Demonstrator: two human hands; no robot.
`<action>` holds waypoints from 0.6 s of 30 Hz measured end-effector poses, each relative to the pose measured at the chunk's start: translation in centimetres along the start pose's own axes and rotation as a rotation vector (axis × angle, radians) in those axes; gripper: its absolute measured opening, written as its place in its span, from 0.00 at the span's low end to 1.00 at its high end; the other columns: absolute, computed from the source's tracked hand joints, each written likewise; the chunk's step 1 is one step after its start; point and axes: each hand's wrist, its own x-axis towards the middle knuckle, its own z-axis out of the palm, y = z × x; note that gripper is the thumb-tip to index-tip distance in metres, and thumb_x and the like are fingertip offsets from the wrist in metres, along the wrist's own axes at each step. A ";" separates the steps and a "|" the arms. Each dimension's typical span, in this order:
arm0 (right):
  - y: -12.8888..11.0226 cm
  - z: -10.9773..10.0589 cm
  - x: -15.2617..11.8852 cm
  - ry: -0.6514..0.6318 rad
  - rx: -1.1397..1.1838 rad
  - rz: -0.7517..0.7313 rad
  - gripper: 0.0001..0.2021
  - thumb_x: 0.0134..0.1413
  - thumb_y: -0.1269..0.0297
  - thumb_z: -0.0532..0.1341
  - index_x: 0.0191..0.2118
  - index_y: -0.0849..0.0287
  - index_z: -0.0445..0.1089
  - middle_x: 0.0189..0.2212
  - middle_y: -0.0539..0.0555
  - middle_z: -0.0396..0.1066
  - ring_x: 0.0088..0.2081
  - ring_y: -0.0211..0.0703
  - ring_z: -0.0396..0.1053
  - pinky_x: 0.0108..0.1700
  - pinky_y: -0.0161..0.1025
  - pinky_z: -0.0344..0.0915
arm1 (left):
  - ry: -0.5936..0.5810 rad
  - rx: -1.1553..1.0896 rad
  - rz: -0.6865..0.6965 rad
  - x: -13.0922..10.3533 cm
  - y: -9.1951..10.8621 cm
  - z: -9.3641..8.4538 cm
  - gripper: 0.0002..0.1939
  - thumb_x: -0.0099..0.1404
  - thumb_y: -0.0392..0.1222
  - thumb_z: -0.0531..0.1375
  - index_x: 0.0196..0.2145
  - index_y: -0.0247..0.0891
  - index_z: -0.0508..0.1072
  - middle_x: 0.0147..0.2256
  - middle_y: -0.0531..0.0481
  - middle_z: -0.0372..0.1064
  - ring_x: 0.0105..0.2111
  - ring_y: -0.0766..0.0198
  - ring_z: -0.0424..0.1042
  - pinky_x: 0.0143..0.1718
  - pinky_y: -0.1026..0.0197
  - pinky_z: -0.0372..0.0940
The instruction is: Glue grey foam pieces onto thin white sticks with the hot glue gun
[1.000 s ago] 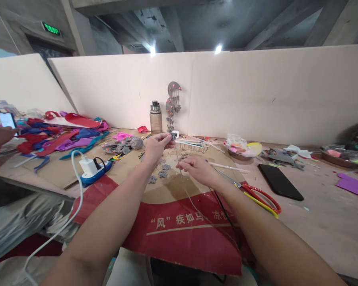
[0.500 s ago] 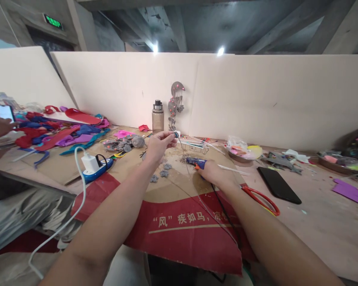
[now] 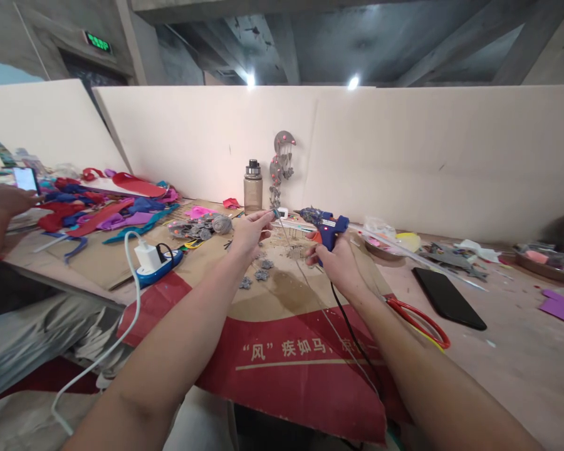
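Note:
Between the thumb and fingertips of my left hand point(image 3: 250, 235) is a small grey-blue piece point(image 3: 276, 213), partly hidden by the fingers. Grey yarn point(image 3: 304, 275) runs from there down across the cardboard point(image 3: 286, 300) towards me. My right hand point(image 3: 342, 260) is wrapped round the grip of a blue glue gun point(image 3: 329, 230) with an orange trigger. Its nozzle, coated in dark residue, points left towards the pinched piece, apart from it. A long clear glue stick point(image 3: 416, 252) sticks out behind. Small grey flower-like pieces point(image 3: 262, 274) lie below my left hand.
A bottle point(image 3: 252, 188) and a hanging grey ornament point(image 3: 282, 156) are by the white partition. Left are a power strip point(image 3: 157, 272), coloured felt scraps point(image 3: 108, 207) and another person's hand point(image 3: 4, 210). Red-handled scissors point(image 3: 423, 321) and a black phone point(image 3: 449, 297) lie right.
My right hand has raised the glue gun off the cardboard and turned it upright, its nozzle now nearer my left hand's height. My left hand keeps its pinch in nearly the same place.

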 end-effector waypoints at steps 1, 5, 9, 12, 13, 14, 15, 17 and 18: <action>-0.4 0.0 -0.2 -0.015 0.033 0.008 0.10 0.47 0.68 0.52 0.38 0.56 0.62 0.29 0.53 0.71 0.23 0.39 0.67 0.26 0.38 0.65 | 0.011 -0.008 -0.011 0.0 0.0 0.0 0.19 0.41 0.48 0.71 0.29 0.35 0.76 0.29 0.51 0.72 0.22 0.75 0.63 0.22 0.71 0.58; -0.6 0.2 -0.6 -0.072 0.158 -0.006 0.10 0.48 0.66 0.53 0.39 0.56 0.60 0.31 0.50 0.69 0.19 0.33 0.60 0.23 0.35 0.62 | 0.035 -0.012 -0.044 0.2 -0.2 -0.1 0.18 0.41 0.48 0.71 0.30 0.36 0.76 0.29 0.51 0.72 0.22 0.75 0.62 0.21 0.71 0.57; 0.3 0.5 -0.7 -0.093 0.116 -0.100 0.10 0.53 0.63 0.53 0.42 0.56 0.58 0.36 0.49 0.69 0.19 0.30 0.60 0.23 0.33 0.61 | 0.038 0.017 -0.047 0.2 -0.3 -0.1 0.17 0.43 0.47 0.70 0.30 0.36 0.76 0.31 0.49 0.73 0.22 0.75 0.62 0.20 0.71 0.56; 0.5 0.5 -0.8 -0.116 0.046 -0.130 0.09 0.55 0.63 0.53 0.43 0.57 0.59 0.35 0.49 0.68 0.20 0.29 0.61 0.24 0.33 0.62 | 0.038 0.024 -0.048 0.0 -0.2 0.0 0.17 0.44 0.47 0.70 0.31 0.36 0.76 0.31 0.50 0.73 0.22 0.75 0.62 0.21 0.70 0.57; 0.5 0.5 -0.9 -0.123 0.033 -0.136 0.09 0.55 0.63 0.53 0.42 0.57 0.60 0.36 0.49 0.68 0.20 0.29 0.61 0.25 0.33 0.62 | 0.036 0.024 -0.049 -0.1 -0.2 0.1 0.17 0.44 0.47 0.70 0.31 0.36 0.76 0.31 0.50 0.73 0.21 0.75 0.62 0.21 0.70 0.57; 0.4 0.5 -0.9 -0.130 0.025 -0.137 0.09 0.56 0.63 0.52 0.42 0.57 0.60 0.36 0.49 0.68 0.20 0.29 0.61 0.26 0.33 0.63 | 0.033 0.023 -0.050 -0.2 -0.1 0.2 0.17 0.43 0.47 0.70 0.31 0.36 0.76 0.30 0.50 0.72 0.22 0.75 0.62 0.21 0.70 0.57; 0.3 0.5 -0.9 -0.133 0.020 -0.135 0.09 0.56 0.63 0.52 0.43 0.57 0.60 0.36 0.49 0.68 0.21 0.30 0.60 0.26 0.34 0.63 | 0.028 0.022 -0.050 -0.3 -0.1 0.2 0.17 0.43 0.47 0.70 0.30 0.36 0.76 0.30 0.50 0.72 0.22 0.75 0.62 0.21 0.70 0.56; 0.2 0.4 -1.0 -0.132 0.019 -0.130 0.09 0.56 0.62 0.52 0.43 0.56 0.59 0.35 0.50 0.69 0.21 0.31 0.60 0.26 0.34 0.63 | 0.010 0.021 -0.049 -0.5 0.0 0.3 0.17 0.42 0.47 0.70 0.30 0.35 0.76 0.30 0.50 0.72 0.22 0.75 0.62 0.21 0.70 0.56; 0.2 0.4 -1.0 -0.131 0.015 -0.131 0.09 0.56 0.62 0.52 0.43 0.56 0.60 0.35 0.50 0.69 0.21 0.31 0.60 0.25 0.34 0.63 | -0.002 0.024 -0.046 -0.6 0.0 0.4 0.17 0.43 0.47 0.70 0.29 0.35 0.76 0.30 0.50 0.72 0.22 0.75 0.62 0.21 0.70 0.56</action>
